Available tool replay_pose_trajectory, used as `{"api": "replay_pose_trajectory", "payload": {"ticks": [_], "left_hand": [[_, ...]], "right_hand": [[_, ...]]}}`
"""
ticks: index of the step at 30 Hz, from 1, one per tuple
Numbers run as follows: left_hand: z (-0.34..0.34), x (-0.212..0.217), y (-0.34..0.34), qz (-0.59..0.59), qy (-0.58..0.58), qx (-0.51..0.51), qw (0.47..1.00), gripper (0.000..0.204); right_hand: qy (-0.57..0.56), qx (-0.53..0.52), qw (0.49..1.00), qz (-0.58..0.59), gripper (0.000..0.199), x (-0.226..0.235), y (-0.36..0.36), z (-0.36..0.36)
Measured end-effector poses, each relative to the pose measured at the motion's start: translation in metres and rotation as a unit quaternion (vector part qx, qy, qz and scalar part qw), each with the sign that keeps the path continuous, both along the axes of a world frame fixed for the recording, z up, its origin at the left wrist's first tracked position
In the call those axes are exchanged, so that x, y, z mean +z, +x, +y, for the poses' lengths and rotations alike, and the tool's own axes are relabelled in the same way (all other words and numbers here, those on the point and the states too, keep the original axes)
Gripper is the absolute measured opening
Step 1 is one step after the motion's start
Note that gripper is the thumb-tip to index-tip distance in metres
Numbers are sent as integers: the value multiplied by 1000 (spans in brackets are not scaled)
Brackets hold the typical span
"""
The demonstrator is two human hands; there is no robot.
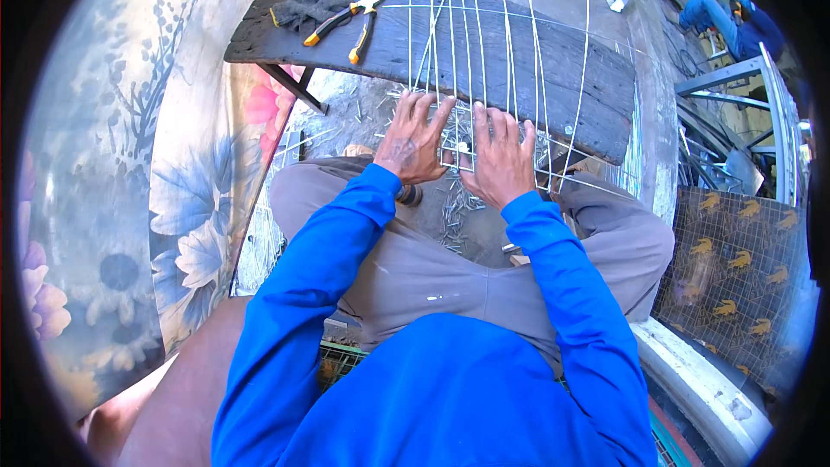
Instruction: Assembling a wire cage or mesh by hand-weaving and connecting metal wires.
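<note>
wire lattice (pixel 508 39): spread over the dark bench (pixel 385 56), ahead of and under both hands; its near end lies at the fingers, while long rods fan away past the bench's far edge. contact with the wood along its full length cannot be confirmed.
rod spacing: uneven; some rods run paired, others cross. judged risk: further skew, caused by the two hands pressing or pulling unequally.
far rod ends: appear free. judged risk: whipping or snagging, caused by a sharp lift or turn at the near end.
left hand (pixel 418 140): bare, half open, fingers bent over the near rods, thumb turned inward toward the right hand; touching the lattice, firm pinch not verifiable.
right hand (pixel 499 156): bare, half open, fingers spread forward along the rods, thumb low and inward; touching the lattice, grip strength likewise unverifiable.
exposed fingertips: judged risk of pricks, caused by sliding over cut ends.
pliers (pixel 367 5): ahead and left of the left hand, untouched, beside a dark glove (pixel 311 10). judged risk: knocked down, if the rods swing leftward.
metal offcuts (pixel 454 216): on the floor, below and between the hands. judged risk: a dropped piece lost among them.
</note>
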State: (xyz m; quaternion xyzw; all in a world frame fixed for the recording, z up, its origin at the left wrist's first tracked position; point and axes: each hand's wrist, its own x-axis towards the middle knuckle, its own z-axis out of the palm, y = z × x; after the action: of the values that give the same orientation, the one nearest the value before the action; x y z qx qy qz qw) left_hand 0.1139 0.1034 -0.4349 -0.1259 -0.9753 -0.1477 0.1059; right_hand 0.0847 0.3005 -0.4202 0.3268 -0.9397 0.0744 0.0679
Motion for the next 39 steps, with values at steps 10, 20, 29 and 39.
{"api": "replay_pose_trajectory", "payload": {"ticks": [10, 20, 29, 39], "left_hand": [[-2, 0, -8, 34, 42, -18, 998, 84], [-1, 8, -8, 27, 30, -5, 999, 81], [-1, 7, -8, 28, 7, 9, 1000, 73], [0, 8, -10, 27, 11, 12, 999, 70]], "right_hand": [[-13, 31, 999, -14, 78, 2, -16, 1], [-8, 42, 998, -40, 77, 10, -20, 2], [-5, 55, 998, -37, 70, 14, -23, 3], [3, 58, 997, -47, 68, 16, -24, 4]]}}
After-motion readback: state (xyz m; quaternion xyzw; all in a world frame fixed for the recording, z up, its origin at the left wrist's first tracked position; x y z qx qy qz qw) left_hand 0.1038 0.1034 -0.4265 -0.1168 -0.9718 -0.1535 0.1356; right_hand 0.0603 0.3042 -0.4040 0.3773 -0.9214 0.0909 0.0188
